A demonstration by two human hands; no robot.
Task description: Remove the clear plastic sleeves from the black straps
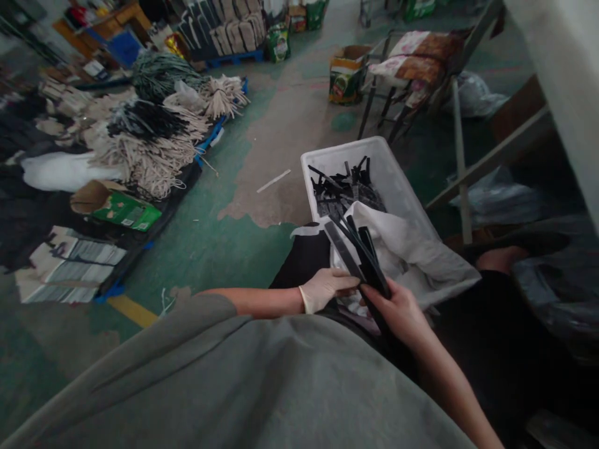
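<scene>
Several long black strips [367,254] fan upward from my right hand [399,307], which is bare and closed around their lower part. My left hand [327,288], in a pale thin glove, reaches in from the left with its fingers pressed together on the edge of the same strips. Just beyond my hands stands a white plastic bin [406,181]. Loose black strips [344,190] lie in its far part, and a whitish cloth [397,246] drapes over its near part and side.
At left, bundles of beige strips [150,159] and dark strips [147,118] lie on blue pallets. A chair with a patterned cushion [418,56] stands beyond the bin, beside an open carton [346,78]. Metal frame bars [496,156] rise at right.
</scene>
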